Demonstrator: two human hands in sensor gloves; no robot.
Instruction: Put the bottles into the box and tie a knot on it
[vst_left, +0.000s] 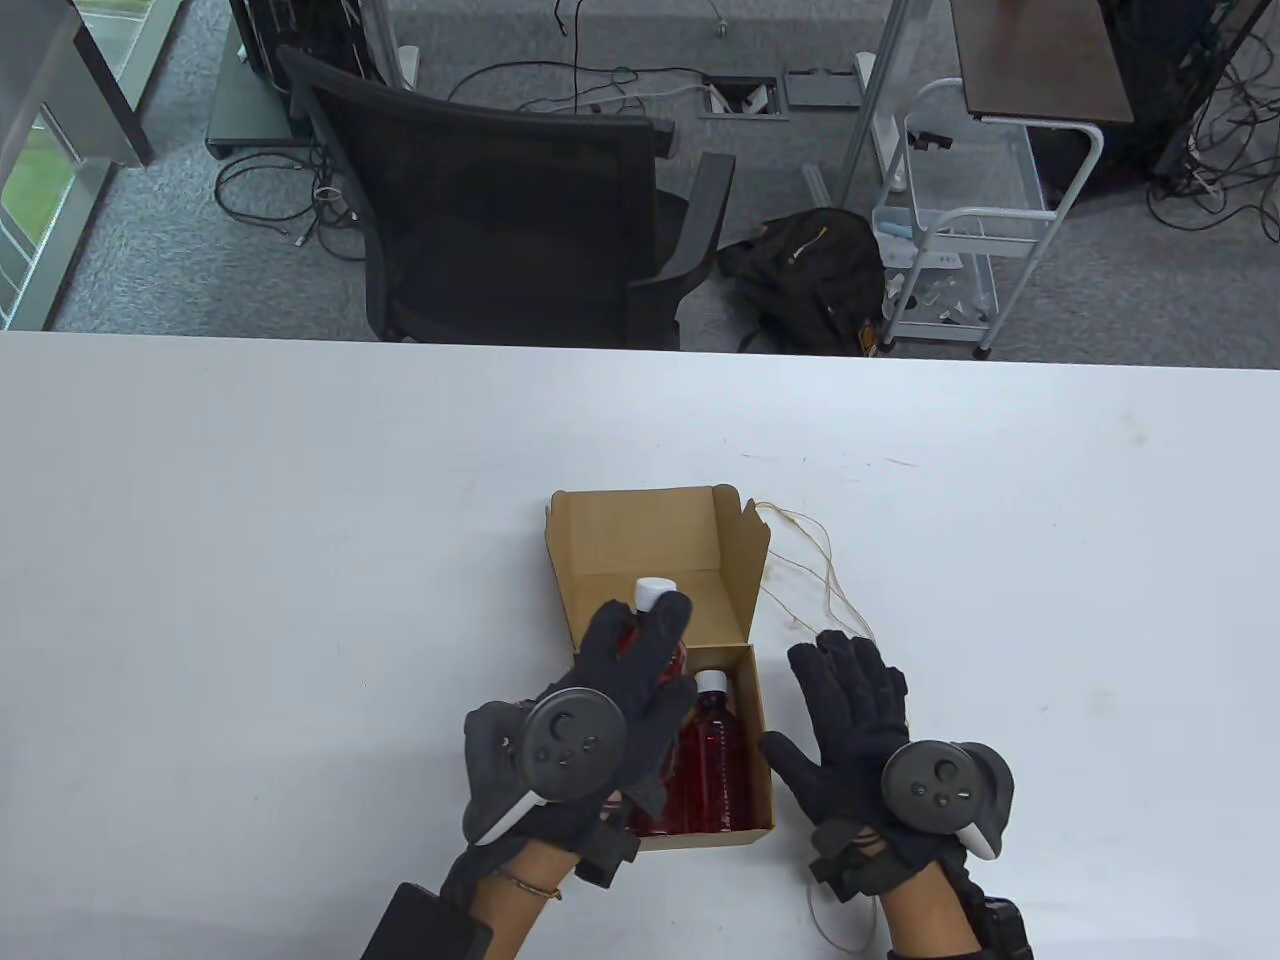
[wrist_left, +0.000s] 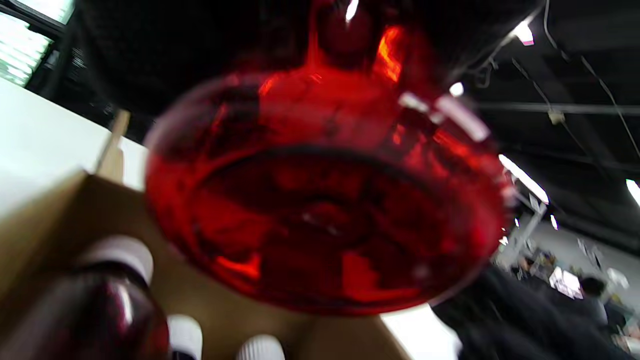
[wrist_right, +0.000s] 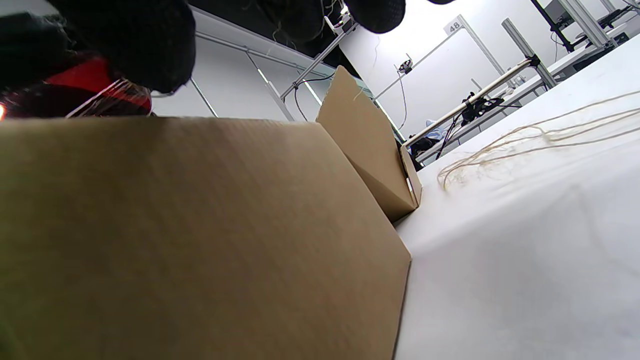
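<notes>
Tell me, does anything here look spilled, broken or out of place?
Nothing spilled or broken. The twine lies in a loose tangle on the table right of the box, not yet tied. The left hand holds a red bottle over the box.

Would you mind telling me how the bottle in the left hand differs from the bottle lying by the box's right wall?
The held bottle is gripped by the left hand and raised above the box; the right-wall bottle lies free inside it. The held bottle's cap sits over the lid flap, the other's within the box. Both are red with white caps.
</notes>
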